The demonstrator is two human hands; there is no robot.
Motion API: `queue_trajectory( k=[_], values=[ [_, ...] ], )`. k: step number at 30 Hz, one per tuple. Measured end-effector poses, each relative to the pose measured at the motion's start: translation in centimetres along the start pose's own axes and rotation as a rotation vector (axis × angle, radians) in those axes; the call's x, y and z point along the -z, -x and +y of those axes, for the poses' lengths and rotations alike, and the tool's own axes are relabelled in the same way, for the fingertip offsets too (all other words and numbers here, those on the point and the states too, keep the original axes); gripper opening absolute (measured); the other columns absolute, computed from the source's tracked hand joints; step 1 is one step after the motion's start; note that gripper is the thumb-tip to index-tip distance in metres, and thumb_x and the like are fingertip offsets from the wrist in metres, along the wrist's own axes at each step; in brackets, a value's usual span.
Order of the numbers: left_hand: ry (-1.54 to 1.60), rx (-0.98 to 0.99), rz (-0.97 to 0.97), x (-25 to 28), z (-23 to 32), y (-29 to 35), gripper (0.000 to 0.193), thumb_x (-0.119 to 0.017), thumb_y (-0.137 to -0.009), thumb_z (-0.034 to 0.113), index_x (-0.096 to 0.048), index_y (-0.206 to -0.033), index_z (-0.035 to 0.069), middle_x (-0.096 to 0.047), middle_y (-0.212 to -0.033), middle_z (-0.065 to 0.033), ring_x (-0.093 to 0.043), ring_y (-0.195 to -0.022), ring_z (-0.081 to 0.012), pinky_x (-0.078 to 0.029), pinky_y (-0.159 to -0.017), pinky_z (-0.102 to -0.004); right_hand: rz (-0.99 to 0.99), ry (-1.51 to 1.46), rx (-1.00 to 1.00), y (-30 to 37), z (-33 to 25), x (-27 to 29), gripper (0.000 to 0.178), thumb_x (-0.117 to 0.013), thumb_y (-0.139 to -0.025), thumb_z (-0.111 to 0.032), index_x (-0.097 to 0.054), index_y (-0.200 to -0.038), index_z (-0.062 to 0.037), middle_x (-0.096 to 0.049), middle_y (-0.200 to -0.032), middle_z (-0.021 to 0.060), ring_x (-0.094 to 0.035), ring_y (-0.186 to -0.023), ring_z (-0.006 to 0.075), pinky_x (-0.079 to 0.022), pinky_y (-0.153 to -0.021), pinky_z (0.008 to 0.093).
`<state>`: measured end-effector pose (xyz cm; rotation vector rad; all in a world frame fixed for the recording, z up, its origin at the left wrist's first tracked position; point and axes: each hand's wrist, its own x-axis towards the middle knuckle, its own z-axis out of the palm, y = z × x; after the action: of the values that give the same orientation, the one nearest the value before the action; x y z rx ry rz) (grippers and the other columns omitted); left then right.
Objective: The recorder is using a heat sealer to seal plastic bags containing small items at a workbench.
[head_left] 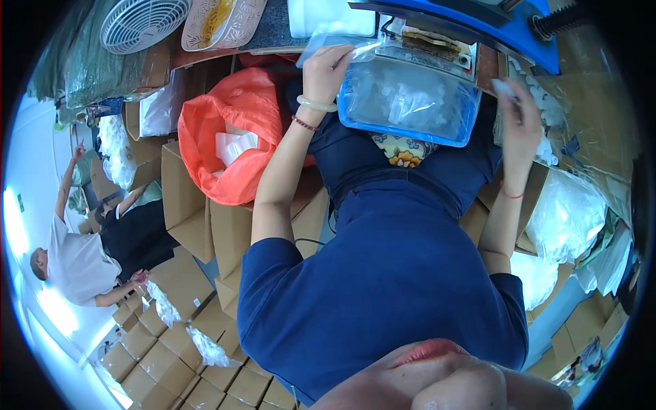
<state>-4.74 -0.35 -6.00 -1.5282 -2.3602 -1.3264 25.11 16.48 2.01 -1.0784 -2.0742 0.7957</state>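
Note:
Between the fingers of my left hand (324, 76) is a clear plastic bag (316, 49), pinched near the edge of the worktop. My right hand (521, 113) is raised beside the machine, slightly blurred, with its fingers closed around a small whitish piece (504, 87) whose kind I cannot make out. A blue tray (444, 141) lined with clear plastic rests over my lap between the hands; crumpled clear plastic lies in it. Just beyond the tray stands a blue machine (471, 31) with a metal base. A white translucent container (331, 17) sits beyond my left hand.
An open red bag (205, 160) with white pieces inside stands left, among cardboard boxes (236, 236). A white fan-like grille (143, 24) and a basket of yellow bands (205, 42) lie far left. Clear plastic bags (564, 215) hang at right. Two people (82, 263) are at left.

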Motion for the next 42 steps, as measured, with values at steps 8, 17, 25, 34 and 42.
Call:
queue_trajectory(
  k=[8,17,25,34,42],
  values=[
    [0.565,0.441,-0.202,2.7,6.1,0.2,0.02,-0.078,-0.083,0.012,-0.075,-0.099,0.0,-0.074,-0.09,-0.004,-0.064,-0.08,-0.006,-0.051,-0.075,-0.0213,-0.244,-0.424,0.162,-0.2,-5.9,-3.7,0.024,-0.069,-0.09,-0.006,-0.066,-0.113,-0.0009,-0.069,-0.113,0.0076,-0.063,-0.101,0.0133,-0.049,-0.089,0.026],
    [-0.337,-0.379,0.281,0.8,0.2,-0.9,0.033,-0.064,-0.074,-0.001,-0.068,-0.106,0.007,-0.07,-0.106,-0.0108,-0.065,-0.106,-0.0292,-0.055,-0.086,-0.0387,-0.326,-0.257,0.084,1.8,-5.2,-4.7,0.023,-0.069,-0.091,-0.005,-0.067,-0.114,-0.0022,-0.069,-0.112,0.005,-0.061,-0.102,0.0124,-0.048,-0.091,0.0269],
    [-0.191,-0.04,0.051,-1.4,-3.5,-0.4,0.014,-0.068,-0.077,0.007,-0.071,-0.091,0.007,-0.072,-0.094,-0.0089,-0.067,-0.095,-0.0263,-0.053,-0.083,-0.0379,-0.412,-0.296,0.032,2.3,-3.4,-5.1,0.022,-0.066,-0.094,-0.011,-0.067,-0.114,-0.0018,-0.068,-0.113,0.0075,-0.062,-0.102,0.015,-0.048,-0.091,0.0288],
    [-0.319,-0.325,0.174,0.9,-0.6,0.8,0.012,-0.066,-0.075,0.007,-0.07,-0.087,0.007,-0.071,-0.096,-0.0039,-0.067,-0.091,-0.0266,-0.054,-0.081,-0.0377,-0.443,-0.273,-0.017,3.1,-2.7,-4.9,0.024,-0.066,-0.095,-0.013,-0.067,-0.116,-0.0015,-0.067,-0.114,0.0068,-0.061,-0.102,0.014,-0.048,-0.09,0.0275],
    [0.639,0.434,-0.147,3.1,5.3,2.2,0.018,-0.074,-0.087,0.008,-0.074,-0.102,-0.001,-0.073,-0.092,-0.0049,-0.065,-0.083,-0.0075,-0.052,-0.075,-0.0214,-0.448,-0.364,-0.026,4.2,-3.3,-5.8,0.022,-0.07,-0.089,-0.006,-0.069,-0.11,-0.0032,-0.069,-0.107,0.0046,-0.061,-0.096,0.0107,-0.048,-0.085,0.0235]
  ],
)
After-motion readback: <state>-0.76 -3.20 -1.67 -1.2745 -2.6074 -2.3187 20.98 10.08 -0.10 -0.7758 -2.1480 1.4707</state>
